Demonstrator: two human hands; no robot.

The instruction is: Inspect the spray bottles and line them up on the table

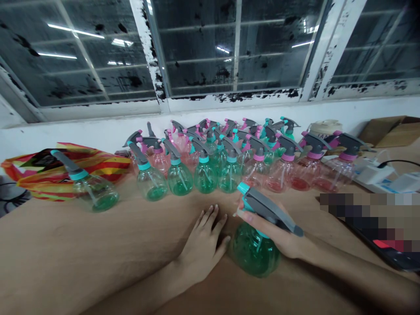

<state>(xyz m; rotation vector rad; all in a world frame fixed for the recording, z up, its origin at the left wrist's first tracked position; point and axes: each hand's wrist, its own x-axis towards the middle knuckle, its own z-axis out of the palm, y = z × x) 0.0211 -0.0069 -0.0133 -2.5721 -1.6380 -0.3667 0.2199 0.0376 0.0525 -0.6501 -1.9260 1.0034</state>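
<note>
My right hand (278, 232) grips the neck of a green spray bottle (254, 251) with a grey and teal trigger head, standing on the brown table (82, 253) close to me. Just left of that bottle, my left hand (201, 247) lies flat on the table with its fingers stretched out, holding nothing. Behind them stand several green spray bottles (179, 177) in a row, and several pink ones (282, 173) to the right. One more green bottle (95, 190) stands apart at the left.
A red and yellow striped bag (49, 168) lies at the far left. White power strips with cables (377, 173) and a cardboard box (390, 129) are at the right. A dark phone (393, 256) lies near the right edge. Windows run along the back wall.
</note>
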